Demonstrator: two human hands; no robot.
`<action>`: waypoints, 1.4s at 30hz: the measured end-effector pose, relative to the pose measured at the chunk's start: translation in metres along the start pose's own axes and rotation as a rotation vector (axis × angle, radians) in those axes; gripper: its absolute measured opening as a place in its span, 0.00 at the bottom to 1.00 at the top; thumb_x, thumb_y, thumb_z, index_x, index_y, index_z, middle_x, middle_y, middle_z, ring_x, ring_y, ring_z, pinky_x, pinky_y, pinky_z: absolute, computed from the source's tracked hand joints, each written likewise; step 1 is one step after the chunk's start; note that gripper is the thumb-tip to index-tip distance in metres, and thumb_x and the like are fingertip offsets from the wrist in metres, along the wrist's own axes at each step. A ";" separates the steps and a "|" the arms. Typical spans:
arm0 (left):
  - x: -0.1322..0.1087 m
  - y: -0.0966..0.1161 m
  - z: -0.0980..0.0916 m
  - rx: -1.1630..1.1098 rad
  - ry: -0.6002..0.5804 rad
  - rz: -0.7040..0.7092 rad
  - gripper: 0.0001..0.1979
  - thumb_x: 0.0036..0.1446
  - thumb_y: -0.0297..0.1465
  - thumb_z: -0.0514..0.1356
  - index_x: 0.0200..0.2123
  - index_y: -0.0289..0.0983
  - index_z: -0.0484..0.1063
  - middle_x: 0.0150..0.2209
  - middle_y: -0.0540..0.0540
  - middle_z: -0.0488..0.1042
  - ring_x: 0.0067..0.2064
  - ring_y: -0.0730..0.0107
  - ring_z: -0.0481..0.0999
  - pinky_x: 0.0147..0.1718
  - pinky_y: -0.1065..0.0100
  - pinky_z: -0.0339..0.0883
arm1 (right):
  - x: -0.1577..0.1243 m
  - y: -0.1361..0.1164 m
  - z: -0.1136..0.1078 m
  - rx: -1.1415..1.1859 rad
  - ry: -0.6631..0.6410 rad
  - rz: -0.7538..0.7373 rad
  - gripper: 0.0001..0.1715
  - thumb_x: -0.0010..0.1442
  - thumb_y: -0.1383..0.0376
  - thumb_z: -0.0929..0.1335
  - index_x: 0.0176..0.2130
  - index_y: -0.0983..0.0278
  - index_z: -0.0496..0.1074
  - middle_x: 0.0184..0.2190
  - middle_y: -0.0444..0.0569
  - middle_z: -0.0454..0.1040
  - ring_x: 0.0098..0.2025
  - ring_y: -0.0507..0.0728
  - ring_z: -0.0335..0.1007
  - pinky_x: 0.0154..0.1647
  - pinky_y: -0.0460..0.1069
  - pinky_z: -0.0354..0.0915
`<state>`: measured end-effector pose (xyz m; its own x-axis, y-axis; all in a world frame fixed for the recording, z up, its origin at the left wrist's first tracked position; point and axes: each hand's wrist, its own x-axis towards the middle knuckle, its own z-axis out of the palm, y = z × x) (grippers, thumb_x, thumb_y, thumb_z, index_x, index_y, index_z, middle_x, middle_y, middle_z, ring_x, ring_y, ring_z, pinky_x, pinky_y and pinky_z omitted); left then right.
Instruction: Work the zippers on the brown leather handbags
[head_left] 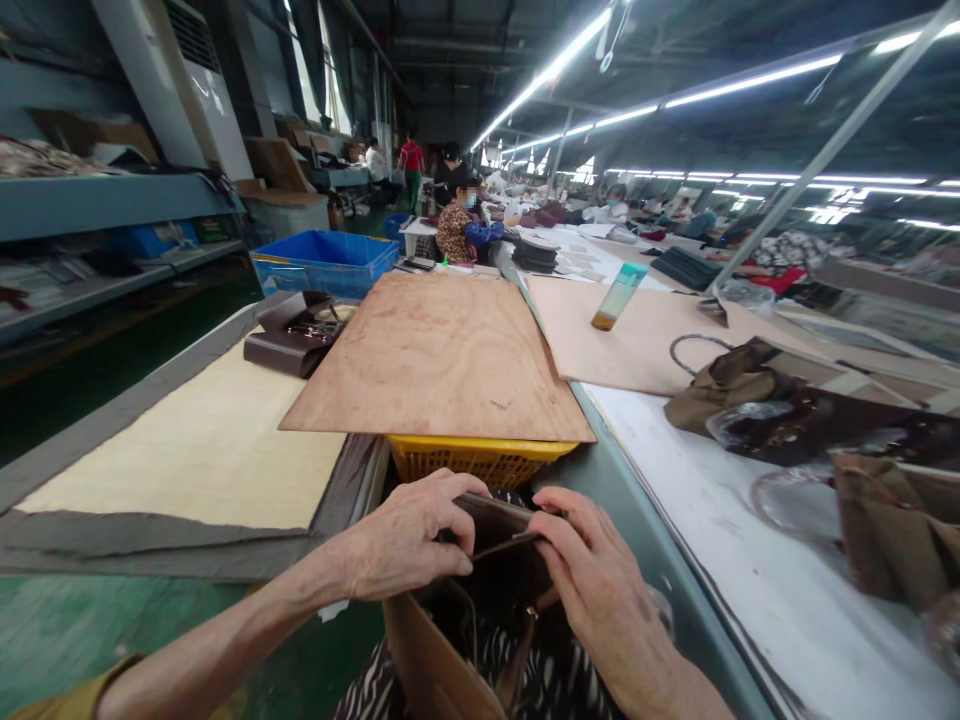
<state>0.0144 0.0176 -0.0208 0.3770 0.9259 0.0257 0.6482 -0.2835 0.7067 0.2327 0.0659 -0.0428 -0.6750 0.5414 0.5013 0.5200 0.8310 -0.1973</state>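
A brown leather handbag rests in my lap at the bottom centre, its mouth facing up. My left hand grips the bag's upper edge from the left, fingers curled over the rim. From the right, my right hand pinches the same rim, its fingers bent onto the dark flap. Both hands are closed on the bag. Just beyond them a yellow plastic crate sits under a plywood board.
A pale mat covers the table at left, with a dark brown box on it. More brown bags and wrapped pieces lie on the white belt at right. A blue bin, a green tube and other workers are farther back.
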 end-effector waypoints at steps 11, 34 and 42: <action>0.000 -0.002 -0.001 -0.018 0.017 -0.012 0.04 0.47 0.25 0.62 0.25 0.40 0.73 0.51 0.55 0.63 0.50 0.67 0.63 0.50 0.68 0.55 | 0.004 -0.003 -0.005 -0.103 -0.017 -0.049 0.13 0.58 0.73 0.59 0.36 0.64 0.70 0.41 0.54 0.68 0.43 0.59 0.65 0.41 0.54 0.64; 0.003 0.000 0.004 -0.088 0.151 -0.087 0.08 0.49 0.24 0.56 0.20 0.35 0.69 0.42 0.51 0.69 0.40 0.72 0.69 0.41 0.72 0.58 | 0.010 -0.009 -0.008 -0.156 -0.126 -0.140 0.14 0.55 0.77 0.60 0.36 0.64 0.71 0.46 0.52 0.70 0.49 0.61 0.61 0.49 0.58 0.60; 0.008 -0.004 0.010 -0.059 0.225 -0.107 0.08 0.47 0.21 0.56 0.18 0.34 0.65 0.35 0.52 0.70 0.35 0.75 0.69 0.36 0.74 0.57 | 0.019 -0.005 -0.013 0.083 -0.274 -0.007 0.08 0.54 0.74 0.64 0.29 0.64 0.70 0.44 0.51 0.69 0.49 0.59 0.60 0.49 0.56 0.62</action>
<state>0.0214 0.0236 -0.0301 0.1472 0.9839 0.1011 0.6340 -0.1723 0.7539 0.2243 0.0707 -0.0214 -0.8009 0.5401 0.2586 0.4774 0.8366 -0.2689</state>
